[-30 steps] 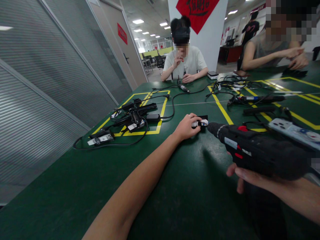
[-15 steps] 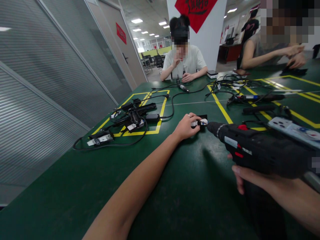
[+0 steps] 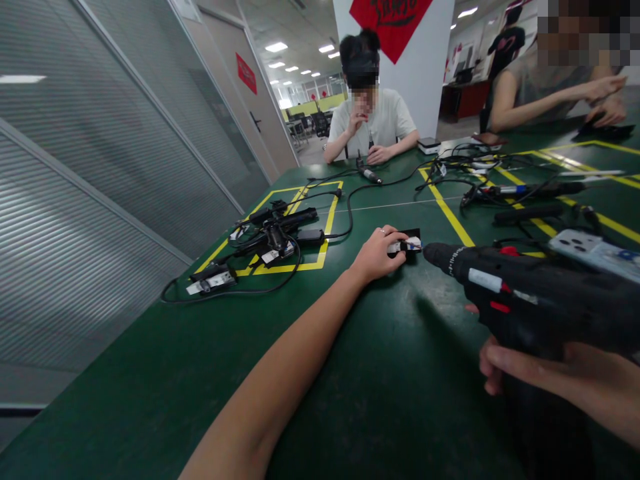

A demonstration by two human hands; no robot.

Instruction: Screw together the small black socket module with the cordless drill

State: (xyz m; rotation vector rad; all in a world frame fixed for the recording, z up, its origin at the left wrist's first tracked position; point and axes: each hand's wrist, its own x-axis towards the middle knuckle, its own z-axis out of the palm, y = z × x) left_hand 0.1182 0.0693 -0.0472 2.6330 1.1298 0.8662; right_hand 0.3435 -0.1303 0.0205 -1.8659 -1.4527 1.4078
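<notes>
My left hand (image 3: 380,255) grips a small black-and-white part (image 3: 413,244) against the green tabletop, fingers closed over its left side. What this part is cannot be made out; a bit of blue shows at its right end. My right hand (image 3: 530,367) is wrapped round the handle of a black cordless drill (image 3: 540,283) with red buttons. The drill lies level in the air and points left, its chuck (image 3: 440,257) close to the part's right end. Whether a bit touches the part is too small to tell.
To the left lies a heap of black parts and cables (image 3: 275,237) inside yellow tape. A phone in a patterned case (image 3: 590,252), a black tool (image 3: 535,191) and tangled cables (image 3: 465,160) lie to the right. One person (image 3: 370,120) sits opposite, another (image 3: 545,93) at the far right.
The whole view has shifted slightly, so things appear a little further right. The drill's chuck sits a touch further from the part. My left hand keeps its hold.
</notes>
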